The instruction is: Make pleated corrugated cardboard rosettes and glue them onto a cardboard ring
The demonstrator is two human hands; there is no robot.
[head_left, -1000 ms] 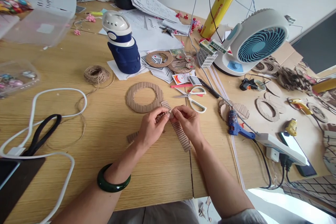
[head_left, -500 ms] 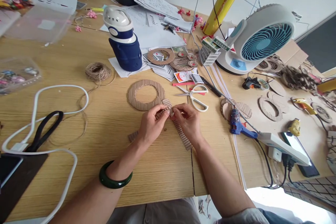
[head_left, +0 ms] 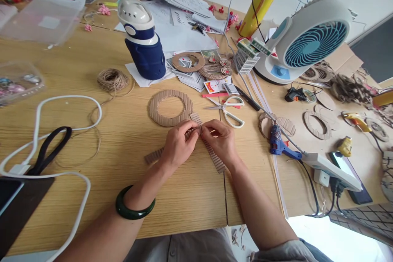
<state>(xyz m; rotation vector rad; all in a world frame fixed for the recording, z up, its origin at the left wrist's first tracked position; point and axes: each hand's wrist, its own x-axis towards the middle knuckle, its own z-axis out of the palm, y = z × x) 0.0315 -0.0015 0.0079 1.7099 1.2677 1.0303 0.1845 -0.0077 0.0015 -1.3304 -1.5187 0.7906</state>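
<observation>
My left hand (head_left: 180,139) and my right hand (head_left: 220,138) meet over the table, thumbs and fingertips pinched together. Between them is a strip of corrugated cardboard (head_left: 154,155), whose end sticks out below my left hand. Another ribbed cardboard strip (head_left: 215,158) runs slantwise beneath my right hand, its upper end showing beyond the fingertips. The fingers hide the exact spot they grip. Just beyond my left hand lies a corrugated cardboard ring (head_left: 155,114). White-handled scissors (head_left: 225,109) rest half spread, right of the ring.
A blue hot glue gun (head_left: 281,147) lies on the right beside a power strip (head_left: 331,170). Behind it stands a fan (head_left: 310,45). A blue bottle (head_left: 145,55) and a twine coil (head_left: 113,80) are at the back left. A white cable (head_left: 69,97) loops across the left side.
Both hands stay pinched at nearly the same place, with small finger movements. The strip end by my left hand has shifted slightly left and up. The camera view has moved a little.
</observation>
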